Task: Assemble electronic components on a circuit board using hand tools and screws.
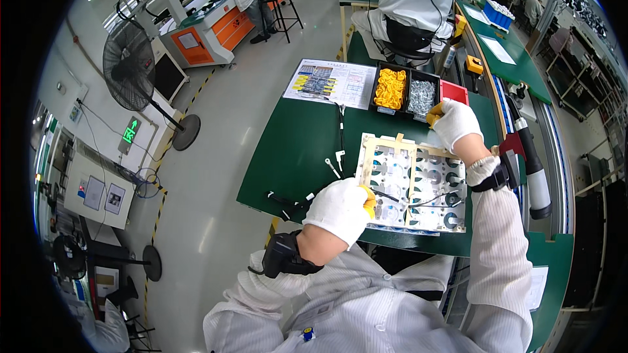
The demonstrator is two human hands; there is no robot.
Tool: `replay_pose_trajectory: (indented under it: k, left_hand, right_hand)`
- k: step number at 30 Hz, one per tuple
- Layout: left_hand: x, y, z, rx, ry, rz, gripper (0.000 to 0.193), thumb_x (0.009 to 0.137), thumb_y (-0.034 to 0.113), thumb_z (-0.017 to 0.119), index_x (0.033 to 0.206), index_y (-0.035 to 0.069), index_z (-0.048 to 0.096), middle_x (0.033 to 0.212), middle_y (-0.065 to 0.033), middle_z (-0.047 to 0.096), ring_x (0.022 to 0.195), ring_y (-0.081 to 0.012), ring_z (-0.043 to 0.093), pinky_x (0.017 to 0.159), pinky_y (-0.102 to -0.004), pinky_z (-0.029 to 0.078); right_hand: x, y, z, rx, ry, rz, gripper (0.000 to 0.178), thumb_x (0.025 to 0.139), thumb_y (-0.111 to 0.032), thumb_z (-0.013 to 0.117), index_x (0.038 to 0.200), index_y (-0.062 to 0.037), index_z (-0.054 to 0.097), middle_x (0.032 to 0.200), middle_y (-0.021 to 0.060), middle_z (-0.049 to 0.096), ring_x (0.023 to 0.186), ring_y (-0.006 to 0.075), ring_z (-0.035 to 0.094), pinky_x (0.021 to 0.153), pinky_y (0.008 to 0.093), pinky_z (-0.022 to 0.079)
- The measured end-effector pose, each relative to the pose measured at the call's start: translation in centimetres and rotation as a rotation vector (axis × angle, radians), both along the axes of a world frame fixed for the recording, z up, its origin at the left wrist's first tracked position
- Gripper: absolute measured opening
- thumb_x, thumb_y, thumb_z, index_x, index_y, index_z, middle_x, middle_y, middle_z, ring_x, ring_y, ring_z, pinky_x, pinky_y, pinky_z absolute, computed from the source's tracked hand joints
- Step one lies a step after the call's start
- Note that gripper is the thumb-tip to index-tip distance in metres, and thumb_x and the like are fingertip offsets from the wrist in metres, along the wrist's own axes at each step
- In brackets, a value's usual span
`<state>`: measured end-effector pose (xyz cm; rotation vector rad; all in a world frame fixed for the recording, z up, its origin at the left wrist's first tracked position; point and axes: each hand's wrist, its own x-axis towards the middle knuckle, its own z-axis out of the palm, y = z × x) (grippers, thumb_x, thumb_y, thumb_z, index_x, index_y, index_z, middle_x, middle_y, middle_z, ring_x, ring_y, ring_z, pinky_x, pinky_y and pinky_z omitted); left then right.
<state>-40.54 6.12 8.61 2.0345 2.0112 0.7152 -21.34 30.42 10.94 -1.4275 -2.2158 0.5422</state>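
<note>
Both hands wear white gloves with yellow fingertips. My left hand point(339, 212) is closed at the left edge of a flat battery module point(411, 183) with a cream frame and silvery metal plates. A black cable point(387, 195) runs out from its fingertips over the plates; the glove hides most of the grip. My right hand point(456, 125) is above the module's far right corner, fingers curled beside a black bin of metal screws point(422, 97). Whatever those fingers hold is hidden. Thin dark wires point(435, 201) lie across the module.
A black bin of yellow parts point(390, 88) and a red tray point(454, 93) flank the screw bin. Left of them lies a printed sheet point(329, 83). Black cables with terminals point(288, 204) lie on the green table point(278, 157). A black-and-white tool point(533, 170) hangs at right. A seated person point(409, 0) works ahead.
</note>
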Motion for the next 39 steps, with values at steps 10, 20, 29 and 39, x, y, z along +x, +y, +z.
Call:
replay_pose_trajectory:
  k: [10, 20, 29, 39]
  left_hand:
    - [-0.1, -0.3, -0.1, 0.126, -0.094, -0.065, 0.010, 0.087, 0.012, 0.075, 0.093, 0.004, 0.076, 0.088, -0.0122, 0.068, 0.083, -0.0318, 0.069, 0.076, -0.0398, 0.057]
    - [-1.1, 0.5, 0.8, 0.025, 0.087, -0.108, 0.012, 0.086, 0.020, 0.073, 0.087, 0.008, 0.074, 0.089, -0.0102, 0.066, 0.083, -0.0296, 0.068, 0.074, -0.0413, 0.057]
    - [0.2, 1.0, 2.2, 0.032, 0.260, -0.202, 0.012, 0.086, 0.017, 0.066, 0.090, 0.007, 0.071, 0.092, -0.0122, 0.064, 0.087, -0.0315, 0.066, 0.074, -0.0451, 0.055]
    - [-2.0, 0.7, 0.1, 0.283, -0.074, -0.173, 0.016, 0.085, 0.009, 0.075, 0.100, 0.006, 0.075, 0.097, -0.0114, 0.065, 0.090, -0.0325, 0.065, 0.078, -0.0428, 0.055]
  right_hand:
    - [-3.2, 9.7, -7.7, 0.266, -1.336, 0.329, 0.026, 0.088, -0.017, 0.075, 0.113, -0.0122, 0.082, 0.108, 0.0079, 0.080, 0.100, 0.0302, 0.077, 0.085, 0.0415, 0.062]
    - [-5.4, 9.1, -6.5, 0.124, -1.345, 0.325, 0.026, 0.094, -0.017, 0.071, 0.117, -0.0122, 0.081, 0.122, 0.0137, 0.076, 0.112, 0.0318, 0.073, 0.093, 0.0418, 0.059]
    - [-2.6, 16.1, -13.2, -0.162, -1.098, 0.101, 0.029, 0.092, -0.016, 0.072, 0.120, -0.0168, 0.080, 0.130, 0.0079, 0.073, 0.122, 0.0275, 0.069, 0.101, 0.0452, 0.056]
    - [-5.0, 13.1, -10.4, -0.069, -0.874, -0.001, 0.023, 0.092, -0.014, 0.072, 0.113, -0.0113, 0.081, 0.117, 0.0155, 0.077, 0.110, 0.0317, 0.075, 0.087, 0.0429, 0.062]
